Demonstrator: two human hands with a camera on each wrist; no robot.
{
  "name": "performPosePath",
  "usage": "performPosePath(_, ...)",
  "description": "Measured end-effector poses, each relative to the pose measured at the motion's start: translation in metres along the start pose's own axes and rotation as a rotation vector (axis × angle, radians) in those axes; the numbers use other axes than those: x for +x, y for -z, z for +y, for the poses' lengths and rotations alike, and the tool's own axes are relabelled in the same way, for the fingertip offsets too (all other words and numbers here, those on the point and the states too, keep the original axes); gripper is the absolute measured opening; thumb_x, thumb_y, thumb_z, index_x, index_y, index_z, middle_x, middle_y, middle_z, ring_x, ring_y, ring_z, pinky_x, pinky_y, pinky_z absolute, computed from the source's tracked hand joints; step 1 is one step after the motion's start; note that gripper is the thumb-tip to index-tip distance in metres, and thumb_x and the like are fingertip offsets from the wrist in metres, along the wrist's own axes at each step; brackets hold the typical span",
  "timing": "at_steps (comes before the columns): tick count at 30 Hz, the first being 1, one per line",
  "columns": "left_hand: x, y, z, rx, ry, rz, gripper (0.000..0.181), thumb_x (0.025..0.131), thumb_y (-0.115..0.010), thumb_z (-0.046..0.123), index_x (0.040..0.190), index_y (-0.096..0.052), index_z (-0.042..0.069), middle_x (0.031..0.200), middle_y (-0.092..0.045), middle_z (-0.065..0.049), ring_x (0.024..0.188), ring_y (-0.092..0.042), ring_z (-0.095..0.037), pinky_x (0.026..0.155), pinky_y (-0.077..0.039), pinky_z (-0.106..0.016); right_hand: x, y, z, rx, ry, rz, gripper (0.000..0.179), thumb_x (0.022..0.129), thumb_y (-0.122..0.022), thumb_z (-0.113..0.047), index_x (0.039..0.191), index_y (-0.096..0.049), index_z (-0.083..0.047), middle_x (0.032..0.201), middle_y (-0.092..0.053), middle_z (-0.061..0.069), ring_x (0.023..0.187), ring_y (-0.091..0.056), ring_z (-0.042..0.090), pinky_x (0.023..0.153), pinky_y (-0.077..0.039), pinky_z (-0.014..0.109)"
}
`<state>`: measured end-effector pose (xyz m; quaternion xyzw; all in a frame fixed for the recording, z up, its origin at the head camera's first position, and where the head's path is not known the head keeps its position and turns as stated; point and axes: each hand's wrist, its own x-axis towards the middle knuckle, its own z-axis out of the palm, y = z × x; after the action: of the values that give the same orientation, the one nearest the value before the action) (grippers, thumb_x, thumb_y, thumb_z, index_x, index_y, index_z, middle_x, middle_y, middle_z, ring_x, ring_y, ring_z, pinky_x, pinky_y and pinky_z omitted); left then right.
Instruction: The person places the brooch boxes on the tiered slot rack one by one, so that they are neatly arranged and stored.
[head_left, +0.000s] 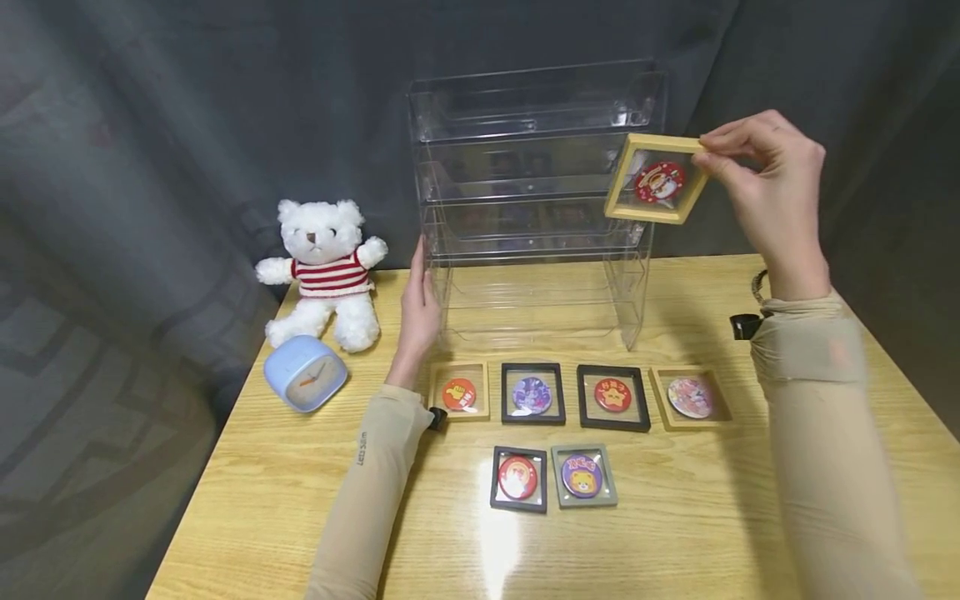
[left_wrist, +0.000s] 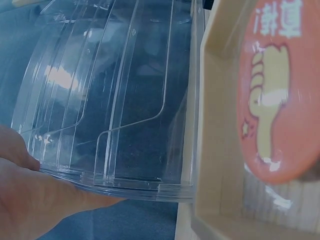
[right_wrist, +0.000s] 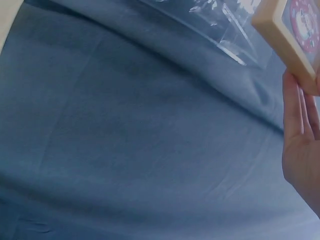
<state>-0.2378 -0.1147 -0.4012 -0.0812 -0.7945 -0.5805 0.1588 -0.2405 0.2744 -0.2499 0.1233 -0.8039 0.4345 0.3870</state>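
Note:
A yellow wooden display frame (head_left: 654, 214) with a round red badge (head_left: 660, 182) behind its clear film hangs tilted in the air. The right hand (head_left: 776, 179) pinches it at its upper right corner, thumb on the near side. It overlaps the right edge of a clear plastic tiered display rack (head_left: 525, 196) in the head view. Against the rack's left side wall the left hand (head_left: 420, 312) rests with its fingers straight. In the left wrist view that hand (left_wrist: 45, 195) lies along the clear wall, beside a wooden frame (left_wrist: 220, 125) with a thumbs-up badge.
Before the rack lie several framed badges in a row, among them a black frame (head_left: 532, 421). Nearer are another black frame (head_left: 519, 504) and a grey frame (head_left: 585, 502). A white teddy bear (head_left: 322, 233) and blue clock (head_left: 296, 362) stand left. Dark curtain (head_left: 225, 83) hangs behind.

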Motion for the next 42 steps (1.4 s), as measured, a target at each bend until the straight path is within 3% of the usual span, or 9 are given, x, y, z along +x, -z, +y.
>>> performPosePath(2, 0.000, 0.000, 0.000, 0.002, -0.008, 0.003, 0.057, 0.117, -0.028, 0.005, 0.173, -0.019, 0.011, 0.176, -0.023, -0.012, 0.109, -0.059, -0.026, 0.115, -0.040, -0.036, 0.007, -0.005, -0.003, -0.026, 0.011, 0.007, 0.018, 0.095, -0.080, 0.000, 0.102, -0.076, 0.015, 0.098, -0.064, -0.026, 0.089, -0.065, -0.006, 0.084, -0.053, 0.011)
performPosePath(3, -0.001, 0.000, 0.000, -0.002, -0.009, 0.004, 0.057, 0.117, -0.028, 0.005, 0.173, -0.019, 0.011, 0.176, -0.023, -0.012, 0.126, -0.057, -0.029, 0.120, -0.036, -0.034, 0.011, -0.008, -0.004, -0.034, 0.017, 0.011, 0.018, 0.095, -0.080, -0.002, 0.103, -0.076, 0.015, 0.098, -0.063, -0.027, 0.089, -0.065, -0.007, 0.083, -0.053, 0.011)
performPosePath(6, -0.002, 0.000, 0.001, 0.000, -0.012, 0.005, 0.057, 0.117, -0.028, 0.004, 0.173, -0.018, 0.010, 0.176, -0.022, -0.012, 0.157, -0.029, -0.029, 0.128, -0.022, -0.033, 0.023, -0.016, -0.008, -0.048, 0.042, 0.025, 0.019, 0.096, -0.080, -0.003, 0.104, -0.077, 0.014, 0.097, -0.061, -0.030, 0.089, -0.064, -0.008, 0.087, -0.053, 0.012)
performPosePath(11, -0.003, 0.000, 0.000, -0.010, -0.005, -0.001, 0.057, 0.117, -0.028, 0.004, 0.173, -0.018, 0.011, 0.176, -0.022, -0.012, 0.155, -0.033, -0.035, 0.128, -0.021, -0.033, 0.041, -0.028, -0.014, -0.081, 0.077, 0.046, 0.019, 0.096, -0.081, -0.006, 0.105, -0.078, 0.011, 0.096, -0.056, -0.033, 0.089, -0.060, -0.011, 0.093, -0.052, 0.015)
performPosePath(15, -0.004, -0.001, -0.001, -0.009, -0.011, 0.003, 0.058, 0.116, -0.028, 0.003, 0.173, -0.019, 0.010, 0.176, -0.023, -0.012, 0.132, -0.050, -0.042, 0.126, -0.028, -0.034, 0.053, -0.035, -0.017, -0.113, 0.091, 0.056, 0.022, 0.098, -0.080, -0.013, 0.106, -0.080, 0.007, 0.096, -0.053, -0.035, 0.090, -0.059, -0.012, 0.092, -0.050, 0.014)
performPosePath(24, -0.004, -0.003, -0.002, -0.003, -0.038, 0.010, 0.058, 0.116, -0.029, 0.001, 0.172, -0.020, 0.009, 0.175, -0.025, -0.014, 0.158, -0.029, -0.029, 0.128, -0.022, -0.031, 0.070, -0.046, -0.017, -0.188, 0.148, 0.037, 0.024, 0.101, -0.075, -0.021, 0.108, -0.082, 0.001, 0.096, -0.047, -0.038, 0.091, -0.052, -0.017, 0.092, -0.045, 0.013)
performPosePath(33, -0.009, -0.007, 0.001, 0.003, -0.053, 0.017, 0.057, 0.115, -0.030, -0.001, 0.171, -0.022, 0.005, 0.174, -0.027, -0.016, 0.158, -0.029, -0.029, 0.128, -0.023, -0.033, 0.064, -0.050, -0.005, -0.211, 0.111, 0.001, 0.022, 0.100, -0.076, -0.018, 0.106, -0.080, 0.003, 0.093, -0.041, -0.039, 0.087, -0.043, -0.024, 0.102, -0.045, 0.022)
performPosePath(38, -0.008, -0.008, 0.001, -0.004, -0.047, 0.011, 0.058, 0.115, -0.030, 0.000, 0.172, -0.020, 0.008, 0.174, -0.025, -0.015, 0.158, -0.029, -0.029, 0.128, -0.022, -0.032, 0.058, -0.051, 0.000, -0.213, 0.095, -0.010, 0.023, 0.099, -0.076, -0.019, 0.105, -0.080, 0.003, 0.092, -0.041, -0.039, 0.087, -0.044, -0.022, 0.089, -0.043, 0.014)
performPosePath(42, -0.008, -0.006, 0.002, -0.016, -0.056, 0.019, 0.058, 0.115, -0.030, -0.001, 0.171, -0.022, 0.006, 0.174, -0.027, -0.017, 0.149, -0.042, -0.035, 0.127, -0.027, -0.034, 0.053, -0.054, 0.003, -0.207, 0.104, -0.023, 0.022, 0.100, -0.076, -0.018, 0.105, -0.080, 0.003, 0.092, -0.041, -0.039, 0.087, -0.045, -0.023, 0.082, -0.042, 0.009)
